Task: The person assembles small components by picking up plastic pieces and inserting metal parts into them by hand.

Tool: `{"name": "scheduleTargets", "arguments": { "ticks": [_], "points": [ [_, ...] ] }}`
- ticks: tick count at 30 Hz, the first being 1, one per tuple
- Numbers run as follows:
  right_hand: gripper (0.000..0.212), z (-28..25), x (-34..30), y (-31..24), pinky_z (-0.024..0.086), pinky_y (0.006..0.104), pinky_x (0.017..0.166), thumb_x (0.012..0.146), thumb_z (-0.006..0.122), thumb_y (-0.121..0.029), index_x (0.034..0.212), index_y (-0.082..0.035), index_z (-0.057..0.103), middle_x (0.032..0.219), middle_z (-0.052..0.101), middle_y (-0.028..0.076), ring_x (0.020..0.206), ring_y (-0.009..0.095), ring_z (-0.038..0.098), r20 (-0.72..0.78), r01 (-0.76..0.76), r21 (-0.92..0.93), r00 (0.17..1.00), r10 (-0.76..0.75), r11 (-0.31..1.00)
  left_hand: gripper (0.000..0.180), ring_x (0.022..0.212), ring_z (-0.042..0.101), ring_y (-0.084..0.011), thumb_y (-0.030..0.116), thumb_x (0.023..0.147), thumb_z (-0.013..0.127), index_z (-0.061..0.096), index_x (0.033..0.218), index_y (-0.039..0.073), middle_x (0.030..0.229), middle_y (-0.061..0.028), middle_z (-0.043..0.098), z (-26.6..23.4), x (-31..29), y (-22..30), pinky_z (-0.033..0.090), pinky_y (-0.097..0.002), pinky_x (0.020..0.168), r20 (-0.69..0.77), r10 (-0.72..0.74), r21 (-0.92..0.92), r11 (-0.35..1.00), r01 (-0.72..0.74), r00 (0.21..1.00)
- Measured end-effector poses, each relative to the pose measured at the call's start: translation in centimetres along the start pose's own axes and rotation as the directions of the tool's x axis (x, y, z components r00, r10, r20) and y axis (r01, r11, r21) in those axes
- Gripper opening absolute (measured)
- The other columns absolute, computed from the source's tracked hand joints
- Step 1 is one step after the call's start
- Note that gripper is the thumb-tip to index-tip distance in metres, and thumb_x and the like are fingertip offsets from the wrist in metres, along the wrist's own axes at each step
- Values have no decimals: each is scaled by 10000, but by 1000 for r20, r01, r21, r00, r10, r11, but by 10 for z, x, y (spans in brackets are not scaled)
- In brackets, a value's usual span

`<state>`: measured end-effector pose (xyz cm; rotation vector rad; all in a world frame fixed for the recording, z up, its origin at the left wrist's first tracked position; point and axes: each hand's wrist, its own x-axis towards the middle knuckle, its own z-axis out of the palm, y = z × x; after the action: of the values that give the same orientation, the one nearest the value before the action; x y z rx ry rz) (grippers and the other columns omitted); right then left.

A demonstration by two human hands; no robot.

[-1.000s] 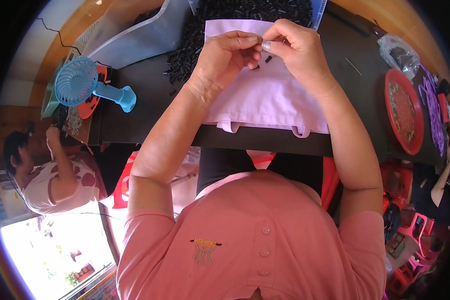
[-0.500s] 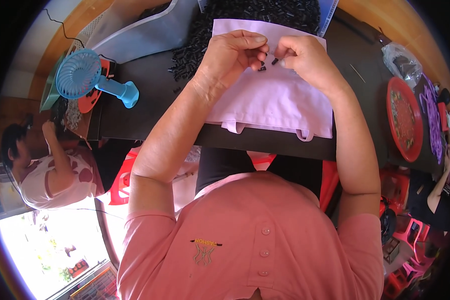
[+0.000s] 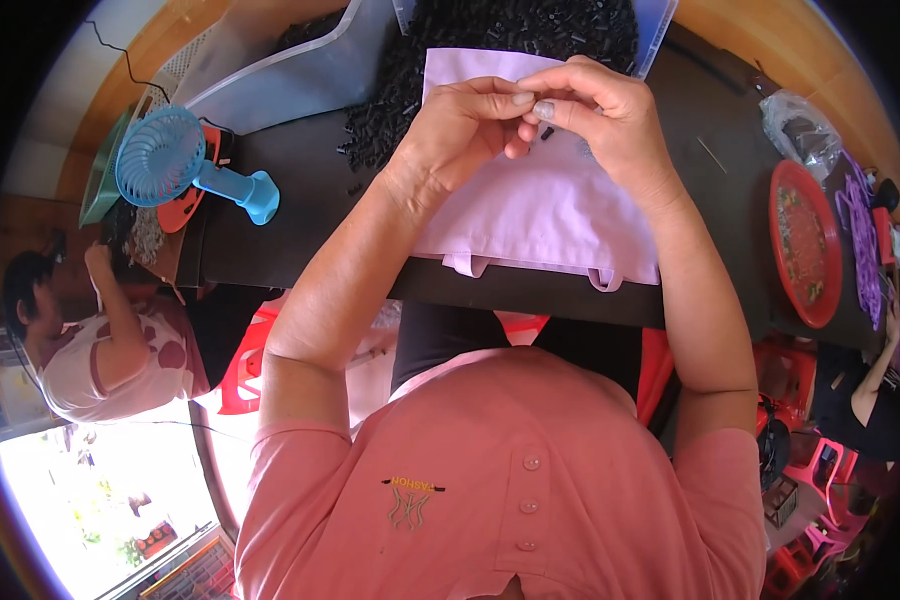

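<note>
My left hand (image 3: 467,128) and my right hand (image 3: 602,122) meet fingertip to fingertip over a pale lilac cloth bag (image 3: 545,225) on the table. Both are closed in a pinch, thumbs against forefingers. Whatever sits between the fingertips is too small and covered to make out. Just below them, a small black piece (image 3: 548,133) shows against the cloth. Beyond my hands lies a large heap of small black tubular pieces (image 3: 375,125), spreading from a translucent bin onto the dark tabletop.
A translucent grey bin (image 3: 280,85) and a blue handheld fan (image 3: 162,155) stand at left. To the right are a red tray (image 3: 808,245) of small bits, a clear plastic bag (image 3: 803,130) and purple cords (image 3: 858,240). Another person (image 3: 120,350) works at far left.
My right hand has moved left, closing the gap to my left hand so the fingertips now touch. The black piece seen near the right fingers before is mostly hidden.
</note>
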<state>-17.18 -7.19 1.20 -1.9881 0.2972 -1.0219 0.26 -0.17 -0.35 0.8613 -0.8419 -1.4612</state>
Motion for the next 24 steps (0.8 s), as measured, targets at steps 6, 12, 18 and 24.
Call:
{"name": "scheduleTargets", "arguments": {
  "ticks": [6, 12, 18, 24],
  "points": [
    [97, 4, -2, -1, 540, 243, 683, 832, 639, 84, 904, 27, 671, 836, 660, 68, 729, 137, 684, -24, -79, 146, 996, 84, 986, 165, 721, 588, -178, 141, 930, 630, 622, 965, -20, 835, -87, 631, -7, 2, -3, 453, -288, 605, 80, -84, -91, 992, 91, 993],
    [76, 5, -3, -4, 543, 249, 676, 837, 641, 80, 890, 27, 648, 801, 676, 78, 728, 133, 678, -58, -126, 137, 989, 135, 982, 173, 699, 584, -168, 158, 929, 638, 625, 951, -13, 826, -70, 635, -2, 0, 0, 448, -287, 573, 44, -106, -97, 989, 110, 993],
    [53, 5, -4, 2, 536, 247, 680, 860, 642, 49, 902, 18, 651, 807, 674, 51, 709, 121, 655, -80, -145, 279, 982, 174, 949, 196, 688, 586, -167, 184, 940, 624, 626, 939, -13, 821, -70, 633, -1, 2, 3, 450, -284, 562, 30, -96, -98, 990, 99, 995],
    [67, -1, -1, -2, 514, 219, 675, 872, 665, -7, 933, -1, 691, 795, 659, 15, 701, 80, 607, -247, -225, 208, 930, 274, 952, 143, 597, 588, -175, 103, 891, 656, 650, 870, -39, 744, -105, 635, -22, 4, 21, 450, -276, 526, -343, 112, 12, 993, -115, 933]
  ]
}}
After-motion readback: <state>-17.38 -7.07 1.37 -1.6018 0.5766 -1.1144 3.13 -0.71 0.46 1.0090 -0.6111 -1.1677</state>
